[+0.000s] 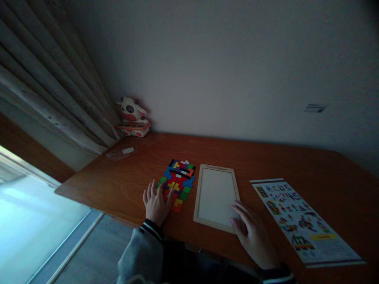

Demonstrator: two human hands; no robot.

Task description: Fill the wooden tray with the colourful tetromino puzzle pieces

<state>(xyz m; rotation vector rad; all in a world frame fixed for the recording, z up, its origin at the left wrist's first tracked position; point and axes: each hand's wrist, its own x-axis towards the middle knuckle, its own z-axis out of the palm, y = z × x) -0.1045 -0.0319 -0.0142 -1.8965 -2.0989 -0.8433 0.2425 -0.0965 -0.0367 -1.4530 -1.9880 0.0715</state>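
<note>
Brightly coloured puzzle pieces (177,176) lie flat in a loose cluster on the wooden table. At the cluster's near left edge is my left hand (156,204), palm down with its fingers spread; whether the fingertips press on a piece I cannot tell. To the right of the pieces lies a wooden puzzle tray (197,197), a pale frame with a bare base. My right hand (253,232) rests at the tray's lower right corner, fingers stretched and apart, the fingertips over its right rim. Neither hand visibly holds anything.
A printed pattern sheet (319,236) lies on the table (251,157) to the right. A cow-shaped toy (133,118) stands at the back left corner, with a clear plastic bag (120,154) in front. A curtain (56,86) hangs on the left.
</note>
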